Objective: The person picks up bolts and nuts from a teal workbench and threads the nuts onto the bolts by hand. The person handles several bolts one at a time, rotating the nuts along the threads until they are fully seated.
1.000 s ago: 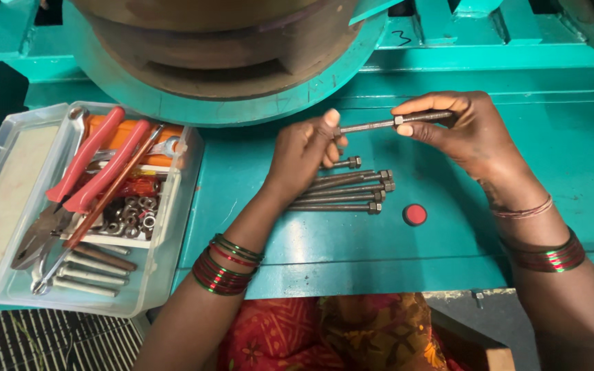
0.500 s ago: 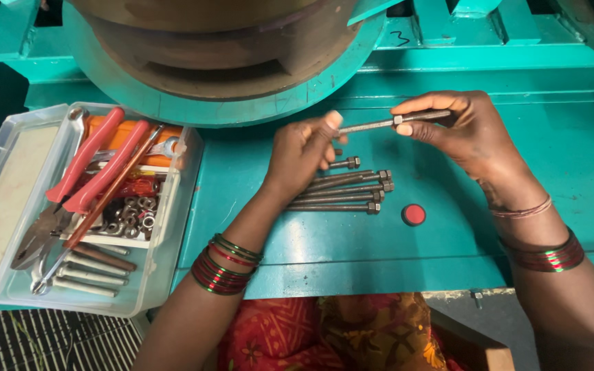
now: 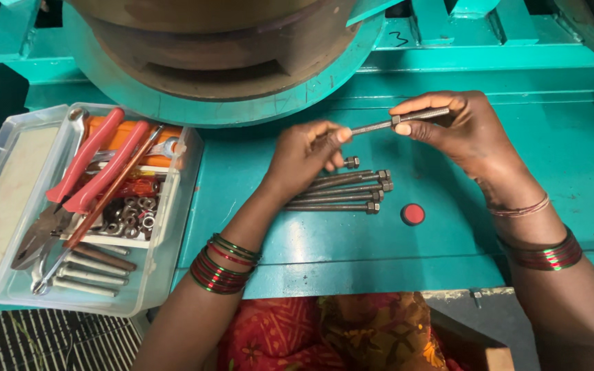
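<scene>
**Nut going onto a long bolt, a few finished ones on the bench**

Head view: the left hand pinches one end of a long bolt, and the right hand is closed around the other end, fingertips on a nut partway along it. Just below, a row of bolts with nuts already on looks done to me. Loose nuts and more bolts sit in the clear plastic box with red-handled pliers, so there's probably more to go.

Clear plastic box, left.
</scene>
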